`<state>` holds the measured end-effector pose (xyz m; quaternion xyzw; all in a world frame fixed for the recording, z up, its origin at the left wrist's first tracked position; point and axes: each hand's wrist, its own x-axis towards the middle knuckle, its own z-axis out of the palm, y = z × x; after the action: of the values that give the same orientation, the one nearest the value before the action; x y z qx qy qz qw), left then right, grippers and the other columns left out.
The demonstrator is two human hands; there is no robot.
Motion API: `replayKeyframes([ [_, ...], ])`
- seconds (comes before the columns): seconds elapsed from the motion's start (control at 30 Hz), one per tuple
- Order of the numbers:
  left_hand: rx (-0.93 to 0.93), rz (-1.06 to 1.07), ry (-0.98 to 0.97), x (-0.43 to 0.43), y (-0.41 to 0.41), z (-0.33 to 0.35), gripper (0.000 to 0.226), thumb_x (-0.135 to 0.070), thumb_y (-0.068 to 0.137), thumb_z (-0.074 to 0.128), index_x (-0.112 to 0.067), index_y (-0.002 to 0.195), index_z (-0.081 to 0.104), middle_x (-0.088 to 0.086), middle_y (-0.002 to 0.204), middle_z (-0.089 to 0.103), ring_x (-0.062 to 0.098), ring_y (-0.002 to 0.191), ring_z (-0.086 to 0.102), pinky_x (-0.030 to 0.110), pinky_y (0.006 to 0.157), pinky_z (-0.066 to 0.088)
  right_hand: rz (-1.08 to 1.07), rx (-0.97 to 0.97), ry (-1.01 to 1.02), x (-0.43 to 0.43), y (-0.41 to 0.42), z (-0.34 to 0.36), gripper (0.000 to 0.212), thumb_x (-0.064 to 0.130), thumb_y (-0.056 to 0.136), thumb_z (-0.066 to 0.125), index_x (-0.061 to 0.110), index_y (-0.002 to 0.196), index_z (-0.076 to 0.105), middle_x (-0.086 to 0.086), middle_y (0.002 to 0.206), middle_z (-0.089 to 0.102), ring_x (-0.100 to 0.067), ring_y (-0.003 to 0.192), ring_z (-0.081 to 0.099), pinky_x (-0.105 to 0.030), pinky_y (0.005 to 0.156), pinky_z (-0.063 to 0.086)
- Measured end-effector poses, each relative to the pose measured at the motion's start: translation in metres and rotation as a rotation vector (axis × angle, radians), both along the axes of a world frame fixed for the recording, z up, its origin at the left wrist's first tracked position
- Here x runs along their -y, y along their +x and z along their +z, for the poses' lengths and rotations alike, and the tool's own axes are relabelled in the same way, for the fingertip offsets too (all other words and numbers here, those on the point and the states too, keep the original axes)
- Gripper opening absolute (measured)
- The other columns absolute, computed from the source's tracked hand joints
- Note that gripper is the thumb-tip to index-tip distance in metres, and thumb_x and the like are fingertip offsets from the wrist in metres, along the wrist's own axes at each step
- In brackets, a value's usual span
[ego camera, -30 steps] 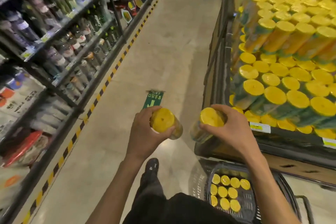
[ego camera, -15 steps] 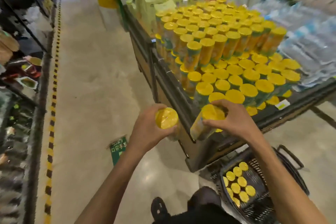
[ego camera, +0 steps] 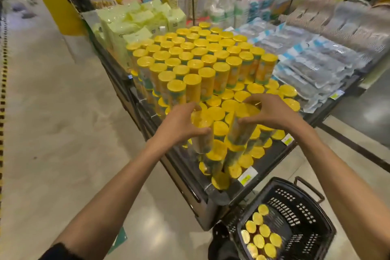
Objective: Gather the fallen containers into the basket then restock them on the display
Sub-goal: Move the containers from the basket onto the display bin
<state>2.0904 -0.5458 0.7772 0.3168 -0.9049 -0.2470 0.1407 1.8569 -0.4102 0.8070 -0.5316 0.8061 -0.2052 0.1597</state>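
We are wrapping our left grip (ego camera: 179, 125) around the upper part of a yellow-lidded container (ego camera: 200, 135), and we are curling our right grip (ego camera: 272, 112) around a second container (ego camera: 241, 131) just to its right. We are holding both over the near, lower rows of stocked containers (ego camera: 219, 127) on the display table (ego camera: 185, 172); a taller stack (ego camera: 190, 65) is standing farther back. On the floor to the near right, the black basket (ego camera: 322, 236) is carrying more containers (ego camera: 260, 237), lids up, along its left side.
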Motion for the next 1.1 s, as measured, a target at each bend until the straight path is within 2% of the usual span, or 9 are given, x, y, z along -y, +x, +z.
replayKeyframes([
  [0.1, 0.040, -0.002, 0.011, 0.021, -0.052, 0.006, 0.076, -0.055, 0.068, 0.081, -0.018, 0.130, 0.057, 0.002, 0.129, 0.061, 0.022, 0.118, 0.056, 0.040, 0.092, 0.048, 0.039, -0.039, 0.025, 0.025, -0.051, 0.004, 0.071, 0.049, 0.070, 0.083, 0.016, 0.130, 0.060, -0.001, 0.132, 0.060, -0.020, 0.116, 0.056, -0.027, 0.082, 0.041],
  [0.2, 0.071, -0.009, 0.000, 0.039, -0.101, 0.010, 0.081, -0.054, 0.069, 0.081, -0.018, 0.136, 0.052, 0.003, 0.136, 0.057, 0.022, 0.124, 0.053, 0.039, 0.096, 0.047, 0.083, -0.091, 0.068, 0.051, -0.101, 0.005, 0.073, 0.048, 0.071, 0.083, 0.016, 0.132, 0.059, -0.001, 0.134, 0.058, -0.022, 0.118, 0.055, -0.026, 0.082, 0.039],
  [0.33, 0.084, -0.011, -0.012, 0.057, -0.158, 0.012, 0.075, -0.048, 0.071, 0.082, -0.014, 0.132, 0.055, 0.004, 0.130, 0.060, 0.023, 0.118, 0.055, 0.029, 0.081, 0.043, 0.158, -0.158, 0.111, 0.087, -0.158, 0.002, 0.075, 0.045, 0.069, 0.085, 0.013, 0.131, 0.059, -0.007, 0.134, 0.059, -0.025, 0.118, 0.056, -0.032, 0.087, 0.044],
  [0.43, 0.159, 0.010, -0.056, 0.072, -0.194, 0.007, 0.074, -0.055, 0.069, 0.081, -0.016, 0.126, 0.055, 0.005, 0.123, 0.059, 0.024, 0.111, 0.056, 0.031, 0.079, 0.044, 0.196, -0.202, 0.129, 0.110, -0.194, -0.002, 0.074, 0.043, 0.067, 0.087, 0.012, 0.129, 0.060, -0.008, 0.132, 0.059, -0.026, 0.117, 0.055, -0.037, 0.091, 0.046],
  [0.57, 0.205, 0.038, -0.072, 0.083, -0.236, 0.005, 0.075, -0.053, 0.068, 0.082, -0.016, 0.127, 0.054, 0.005, 0.120, 0.050, 0.022, 0.107, 0.052, 0.030, 0.079, 0.041, 0.228, -0.236, 0.134, 0.135, -0.234, -0.005, 0.074, 0.046, 0.067, 0.086, 0.014, 0.128, 0.060, -0.006, 0.129, 0.061, -0.025, 0.116, 0.056, -0.033, 0.089, 0.045],
  [0.7, 0.210, 0.047, -0.073, 0.092, -0.266, 0.001, 0.072, -0.050, 0.069, 0.083, -0.016, 0.126, 0.055, 0.005, 0.119, 0.050, 0.023, 0.107, 0.053, 0.027, 0.077, 0.038, 0.269, -0.281, 0.134, 0.158, -0.262, -0.005, 0.077, 0.049, 0.065, 0.086, 0.017, 0.129, 0.060, -0.005, 0.127, 0.062, -0.025, 0.113, 0.058, -0.037, 0.088, 0.048],
  [0.83, 0.235, 0.047, -0.076, 0.098, -0.290, -0.002, 0.075, -0.052, 0.066, 0.083, -0.016, 0.126, 0.057, 0.005, 0.120, 0.050, 0.023, 0.108, 0.053, 0.032, 0.082, 0.045, 0.345, -0.316, 0.146, 0.176, -0.280, -0.006, 0.076, 0.048, 0.066, 0.086, 0.017, 0.130, 0.059, -0.005, 0.124, 0.062, -0.022, 0.105, 0.058, -0.027, 0.077, 0.040],
  [0.93, 0.241, 0.050, -0.060, 0.100, -0.305, -0.002, 0.072, -0.050, 0.066, 0.084, -0.016, 0.125, 0.058, 0.006, 0.118, 0.049, 0.023, 0.105, 0.053, 0.032, 0.080, 0.045, 0.385, -0.316, 0.163, 0.185, -0.288, -0.008, 0.075, 0.049, 0.068, 0.085, 0.020, 0.132, 0.057, -0.003, 0.121, 0.061, -0.013, 0.092, 0.050, -0.026, 0.074, 0.039],
  [1.1, 0.181, 0.066, -0.051, 0.099, -0.325, -0.006, 0.064, -0.041, 0.068, 0.085, -0.021, 0.122, 0.060, 0.002, 0.109, 0.044, 0.022, 0.105, 0.052, 0.028, 0.074, 0.039, 0.435, -0.317, 0.193, 0.193, -0.295, -0.014, 0.077, 0.048, 0.068, 0.085, 0.019, 0.133, 0.056, -0.002, 0.119, 0.062, -0.010, 0.089, 0.048, -0.025, 0.072, 0.038],
])
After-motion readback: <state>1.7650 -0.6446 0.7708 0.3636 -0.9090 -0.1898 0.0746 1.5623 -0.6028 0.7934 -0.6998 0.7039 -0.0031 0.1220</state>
